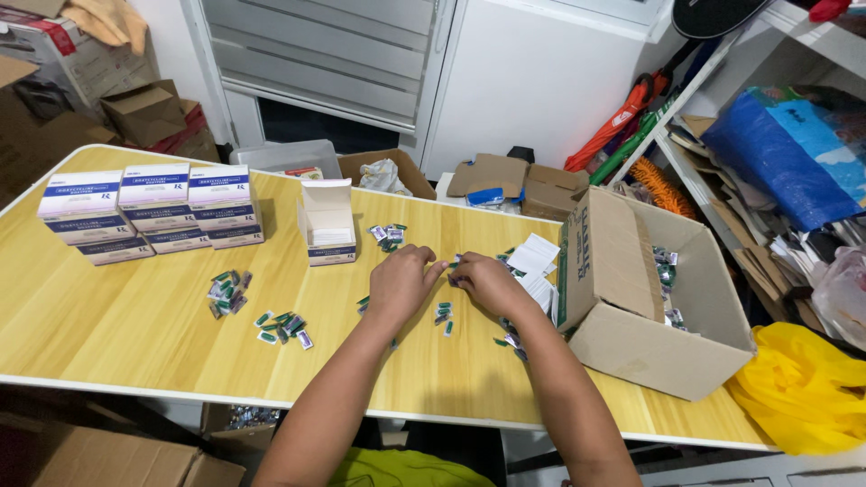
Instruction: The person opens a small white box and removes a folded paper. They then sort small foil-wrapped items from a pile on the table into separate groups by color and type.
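Home storeroom used for packing: folding table [135, 334], stacked white boxes [153, 212], loose sachets [281, 326], open carton [649, 298], cluttered shelf [776, 171], umbrellas [622, 122], scrap cardboard [144, 113].

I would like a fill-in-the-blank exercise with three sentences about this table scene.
1. The small open box stands on a ______ table.
2. The closed small boxes are stacked at the table's far ______ corner.
3. The big cardboard box lies beside the person's ______ hand.

Missing words: wooden; left; right
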